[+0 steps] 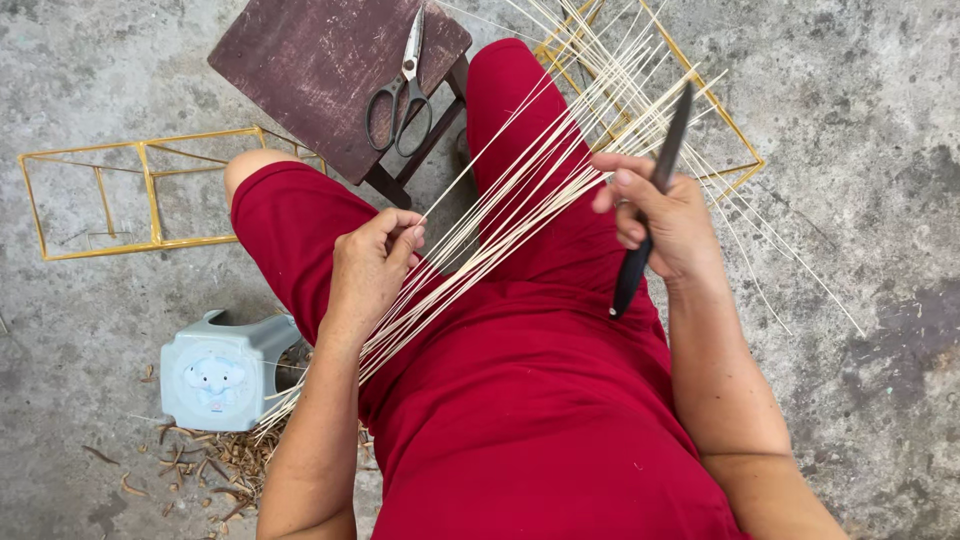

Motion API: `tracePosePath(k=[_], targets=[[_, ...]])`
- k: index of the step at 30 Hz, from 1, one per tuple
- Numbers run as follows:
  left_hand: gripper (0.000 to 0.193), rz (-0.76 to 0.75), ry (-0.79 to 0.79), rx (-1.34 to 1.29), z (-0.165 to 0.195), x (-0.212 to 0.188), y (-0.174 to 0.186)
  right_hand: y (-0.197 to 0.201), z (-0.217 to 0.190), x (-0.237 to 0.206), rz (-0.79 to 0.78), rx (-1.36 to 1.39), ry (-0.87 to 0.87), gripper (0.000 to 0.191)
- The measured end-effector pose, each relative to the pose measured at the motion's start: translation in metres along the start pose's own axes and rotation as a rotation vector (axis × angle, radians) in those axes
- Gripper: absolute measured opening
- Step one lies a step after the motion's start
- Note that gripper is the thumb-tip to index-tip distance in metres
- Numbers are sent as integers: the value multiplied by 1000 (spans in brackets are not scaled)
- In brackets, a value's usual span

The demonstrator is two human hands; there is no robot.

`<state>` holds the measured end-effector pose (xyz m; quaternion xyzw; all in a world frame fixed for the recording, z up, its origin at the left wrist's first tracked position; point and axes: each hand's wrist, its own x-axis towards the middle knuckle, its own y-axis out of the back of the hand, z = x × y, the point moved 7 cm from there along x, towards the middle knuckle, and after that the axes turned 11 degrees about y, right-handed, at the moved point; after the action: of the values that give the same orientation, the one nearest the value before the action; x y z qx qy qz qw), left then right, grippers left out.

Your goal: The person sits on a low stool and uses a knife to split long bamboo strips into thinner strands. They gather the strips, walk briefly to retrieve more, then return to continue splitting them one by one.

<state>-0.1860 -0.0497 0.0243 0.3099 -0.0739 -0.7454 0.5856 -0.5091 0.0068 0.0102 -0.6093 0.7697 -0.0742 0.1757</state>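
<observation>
While left hand (375,262) pinches bamboo strips (520,200), right hand (665,215) grips a knife (650,210) — blade up.

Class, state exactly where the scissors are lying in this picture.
In the head view, the scissors lie closed on the dark wooden stool at top centre, beyond the person's knees and left of the bundle of thin bamboo strips.

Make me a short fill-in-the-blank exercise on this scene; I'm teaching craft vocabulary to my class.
1. The right hand holds a dark ____ upright.
2. The left hand pinches the thin pale bamboo strips that lie across the person's ____ shorts.
3. A pair of scissors lies on the dark wooden ____.
4. A small grey plastic stool stands beside the person's ____ arm.

Missing words: knife; red; stool; left
</observation>
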Motion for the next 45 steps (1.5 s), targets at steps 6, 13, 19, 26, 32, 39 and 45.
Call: tracePosePath(k=[6, 13, 19, 26, 32, 39, 45], targets=[[40, 111, -278, 185, 26, -1, -3, 32, -4, -16, 81, -9, 18, 31], [60, -163, 149, 316, -4, 15, -37, 25, 11, -19, 19, -215, -20, 28], [24, -442, 238, -98, -34, 29, -67, -19, 34, -21, -144, -526, -94, 29], [21, -481, 295, -167, -48, 32, -70, -48, 30, -20, -273, -856, -36, 39], [21, -542, 269, -97, -46, 27, -81, -48, 30, -22, -272, -878, -95, 33], [21, -537, 278, -273, -48, 24, -77, -44, 35, -18, -270, -816, -48, 30], [21, -534, 234, -387, -42, 23, -68, -44, 37, -16, -247, -749, -57, 30]])
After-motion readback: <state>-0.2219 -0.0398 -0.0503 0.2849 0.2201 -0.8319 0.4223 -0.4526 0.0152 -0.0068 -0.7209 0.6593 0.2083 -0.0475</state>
